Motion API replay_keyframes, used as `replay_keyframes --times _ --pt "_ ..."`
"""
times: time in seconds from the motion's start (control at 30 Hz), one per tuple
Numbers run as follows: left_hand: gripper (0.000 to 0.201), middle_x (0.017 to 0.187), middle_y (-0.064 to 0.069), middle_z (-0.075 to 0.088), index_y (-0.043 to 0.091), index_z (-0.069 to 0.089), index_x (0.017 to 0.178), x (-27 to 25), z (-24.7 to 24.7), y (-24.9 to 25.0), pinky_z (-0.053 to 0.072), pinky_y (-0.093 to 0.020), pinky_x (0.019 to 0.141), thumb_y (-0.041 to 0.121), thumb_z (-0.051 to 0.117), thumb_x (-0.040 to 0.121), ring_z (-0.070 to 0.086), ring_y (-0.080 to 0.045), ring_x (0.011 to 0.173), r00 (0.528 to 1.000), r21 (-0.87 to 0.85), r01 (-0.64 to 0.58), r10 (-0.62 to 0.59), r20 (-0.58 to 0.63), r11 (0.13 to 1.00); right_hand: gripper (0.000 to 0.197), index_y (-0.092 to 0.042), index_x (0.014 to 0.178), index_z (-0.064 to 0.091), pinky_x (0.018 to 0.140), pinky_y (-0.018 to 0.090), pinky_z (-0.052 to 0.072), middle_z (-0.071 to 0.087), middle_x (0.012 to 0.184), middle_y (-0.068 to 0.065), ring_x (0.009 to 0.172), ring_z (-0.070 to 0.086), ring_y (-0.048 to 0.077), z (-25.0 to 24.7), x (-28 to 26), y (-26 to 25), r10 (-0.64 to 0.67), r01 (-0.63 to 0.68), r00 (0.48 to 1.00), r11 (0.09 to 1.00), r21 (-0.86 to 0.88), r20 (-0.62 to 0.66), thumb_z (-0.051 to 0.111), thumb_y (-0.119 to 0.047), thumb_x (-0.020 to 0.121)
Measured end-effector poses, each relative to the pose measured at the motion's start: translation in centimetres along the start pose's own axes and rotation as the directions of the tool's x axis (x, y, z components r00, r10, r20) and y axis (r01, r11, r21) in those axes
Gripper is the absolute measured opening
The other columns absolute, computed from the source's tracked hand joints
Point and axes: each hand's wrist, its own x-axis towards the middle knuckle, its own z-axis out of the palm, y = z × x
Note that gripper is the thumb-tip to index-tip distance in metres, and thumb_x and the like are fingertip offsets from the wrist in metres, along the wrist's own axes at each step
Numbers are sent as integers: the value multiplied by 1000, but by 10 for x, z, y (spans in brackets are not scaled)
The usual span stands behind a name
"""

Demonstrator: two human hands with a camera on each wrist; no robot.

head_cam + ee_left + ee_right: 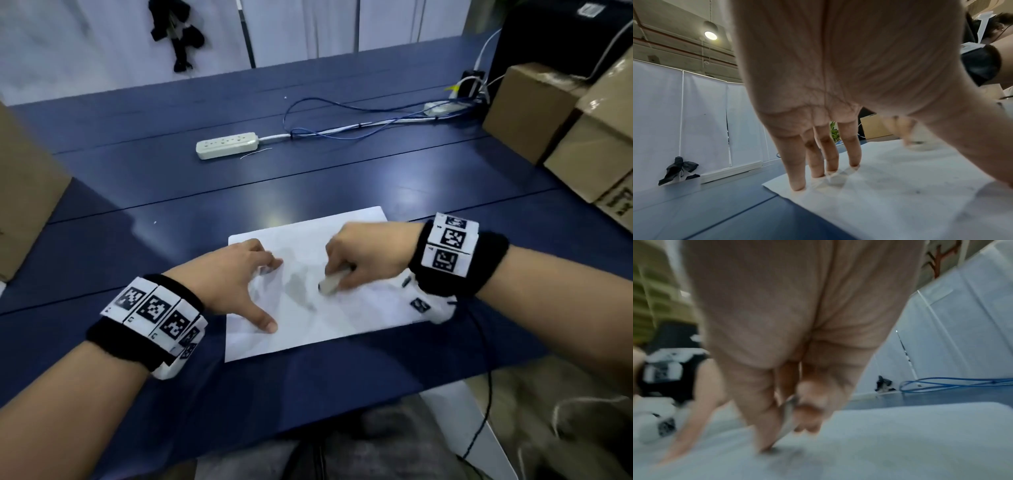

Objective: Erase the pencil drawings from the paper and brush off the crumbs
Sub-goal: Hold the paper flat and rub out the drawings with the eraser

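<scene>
A white sheet of paper lies on the blue table in front of me, with faint grey pencil smudges near its middle. My left hand presses flat on the sheet's left part, fingers straight and thumb spread. My right hand pinches a pale eraser whose tip touches the paper. In the right wrist view the eraser is blurred between the fingers, over the paper. The sheet shows faint grey marks in the left wrist view.
A white power strip and blue cables lie farther back on the table. Cardboard boxes stand at the right and one box at the left. White partition panels close the back.
</scene>
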Motion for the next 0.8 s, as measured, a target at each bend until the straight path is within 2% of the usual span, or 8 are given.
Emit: replay_keyframes --times 0.13,0.23,0.33,0.43,0.53,0.6,0.7,0.8 --pt "109 116 20 40 44 42 141 0 1 0 47 -32 96 73 83 45 51 -8 108 1000 -41 -11 11 -5 999 54 -12 63 56 57 39 49 56 68 12 64 50 31 -5 10 18 69 -84 982 993 -84 -175 40 -59 83" --pt "111 115 20 39 45 42 142 -1 2 -2 48 -34 95 73 84 44 51 -8 107 1000 -62 -9 8 -21 998 39 -12 72 64 59 30 40 54 74 4 63 44 17 1 -8 -4 -93 92 995 996 -19 -34 58 -45 92" --pt "110 114 20 38 43 42 142 -1 3 -2 49 -31 92 72 84 45 49 -5 100 1000 -58 -12 10 -24 998 31 -23 90 74 62 22 41 58 80 -2 68 50 6 4 -14 -9 -101 95 987 994 54 128 60 -50 89" --pt "107 114 19 38 40 45 140 -1 3 -1 49 -33 92 71 84 46 50 -5 97 1000 -49 -8 7 -23 999 50 -18 79 70 62 32 46 60 75 5 68 55 18 -4 4 10 12 -17 999 996 -91 -53 43 -59 87" --pt "108 113 21 38 40 47 138 1 3 -2 51 -35 91 74 83 43 51 -6 96 1000 -49 -3 2 -25 999 45 -11 72 63 55 30 36 59 74 9 68 50 25 -3 8 21 58 -85 981 986 -141 -185 50 -49 93" --pt "110 114 21 38 41 46 139 1 4 -4 51 -36 90 76 81 41 52 -6 96 1000 -51 -3 1 -29 999 31 -12 80 69 59 20 28 58 79 4 68 47 19 0 -3 9 -50 42 993 996 -78 -105 59 -39 92" --pt "108 115 20 39 41 46 139 1 4 -4 51 -36 90 75 82 43 52 -7 96 1000 -48 0 -1 -28 999 24 -15 92 71 62 18 34 58 85 0 71 47 11 6 -19 -11 -157 160 976 987 -9 152 63 -37 90" --pt "106 115 18 39 39 49 135 1 2 -1 52 -37 88 74 83 42 54 -9 96 1000 -36 -1 0 -22 999 41 -15 82 69 66 27 43 58 78 3 68 47 15 -1 -5 -2 -64 67 997 995 -67 47 52 -51 93"
